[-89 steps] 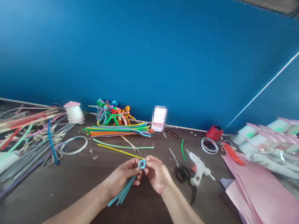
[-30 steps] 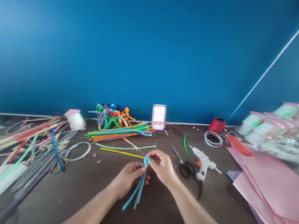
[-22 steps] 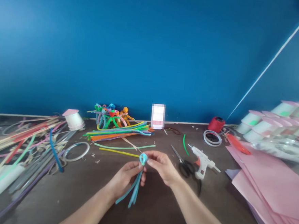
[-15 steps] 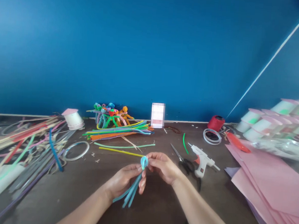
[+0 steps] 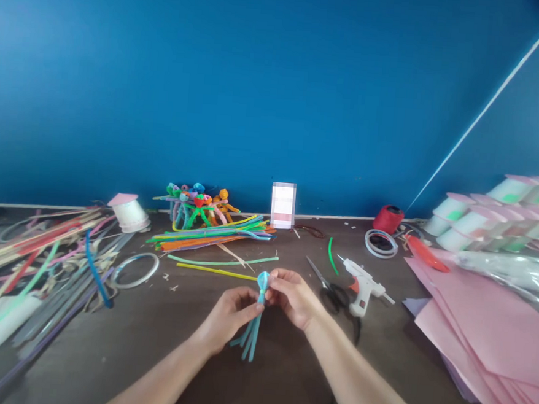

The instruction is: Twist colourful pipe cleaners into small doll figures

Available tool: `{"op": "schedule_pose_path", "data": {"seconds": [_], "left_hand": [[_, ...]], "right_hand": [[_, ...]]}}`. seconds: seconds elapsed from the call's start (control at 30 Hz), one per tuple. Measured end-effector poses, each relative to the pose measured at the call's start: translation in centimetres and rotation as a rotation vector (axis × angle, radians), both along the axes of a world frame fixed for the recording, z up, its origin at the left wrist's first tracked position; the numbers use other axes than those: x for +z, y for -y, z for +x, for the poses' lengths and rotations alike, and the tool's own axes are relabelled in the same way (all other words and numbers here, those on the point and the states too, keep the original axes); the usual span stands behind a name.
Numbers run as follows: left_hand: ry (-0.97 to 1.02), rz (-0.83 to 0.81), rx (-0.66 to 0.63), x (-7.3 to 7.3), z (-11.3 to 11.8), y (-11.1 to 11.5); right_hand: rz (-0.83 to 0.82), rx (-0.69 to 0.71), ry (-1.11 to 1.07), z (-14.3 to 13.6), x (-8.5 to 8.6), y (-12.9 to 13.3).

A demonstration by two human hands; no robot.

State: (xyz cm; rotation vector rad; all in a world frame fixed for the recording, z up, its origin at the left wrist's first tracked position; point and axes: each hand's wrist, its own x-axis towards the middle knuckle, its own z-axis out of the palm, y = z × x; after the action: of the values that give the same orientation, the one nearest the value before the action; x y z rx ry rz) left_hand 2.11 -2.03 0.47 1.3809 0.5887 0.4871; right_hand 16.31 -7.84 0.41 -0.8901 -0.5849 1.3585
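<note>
Two hands (image 5: 230, 317) (image 5: 293, 299) pinch blue stems (image 5: 255, 333) above a dark tabletop (image 5: 256, 395) (blue wall (image 5: 277, 92) behind).

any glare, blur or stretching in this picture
Head view: the clear plastic shows glare; head view: the white cups smear and stretch toward the right edge; head view, centre: the blue stems look sharper; head view: a pixelated patch masks something by the blue wall.

The one camera sits on my head, facing forward and down; from near above my hands (image 5: 230, 320), it takes in the surface (image 5: 251, 397) to its far edge and the blue wall (image 5: 277, 85) beyond.
</note>
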Motion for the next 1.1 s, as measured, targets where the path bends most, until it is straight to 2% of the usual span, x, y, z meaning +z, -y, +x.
{"op": "schedule_pose_path", "data": {"seconds": [0.13,0.27,0.43,0.57,0.7,0.83,0.93,1.03,1.1], "left_hand": [[0.029,0.031,-0.002,0.2,0.0,0.1],[0.002,0.142,0.096,0.0,-0.1,0.1],[-0.062,0.265,0.169,0.1,-0.3,0.1],[-0.052,0.333,0.209,0.0,-0.3,0.1],[-0.038,0.305,0.261,-0.4,-0.3,-0.1],[-0.059,0.267,0.236,-0.4,-0.2,-0.3],[-0.071,0.234,0.228,-0.2,-0.2,-0.2],[-0.061,0.120,0.219,0.0,-0.1,0.0],[-0.036,0.001,0.196,0.1,0.0,0.1]], "right_hand": [[0.029,0.028,0.015,-0.2,0.5,0.2],[0.030,-0.047,0.053,-0.7,0.9,0.2],[0.054,-0.013,0.056,-0.7,1.0,0.4],[0.089,-0.043,0.126,-1.1,1.3,0.5],[0.119,-0.088,0.251,-1.8,1.8,0.5],[0.091,-0.119,0.362,-1.7,1.7,0.4],[0.080,-0.221,0.455,-1.1,1.5,0.3],[0.113,-0.371,0.610,-0.6,1.4,0.4],[0.164,-0.392,0.742,-0.6,1.4,0.4]]}}
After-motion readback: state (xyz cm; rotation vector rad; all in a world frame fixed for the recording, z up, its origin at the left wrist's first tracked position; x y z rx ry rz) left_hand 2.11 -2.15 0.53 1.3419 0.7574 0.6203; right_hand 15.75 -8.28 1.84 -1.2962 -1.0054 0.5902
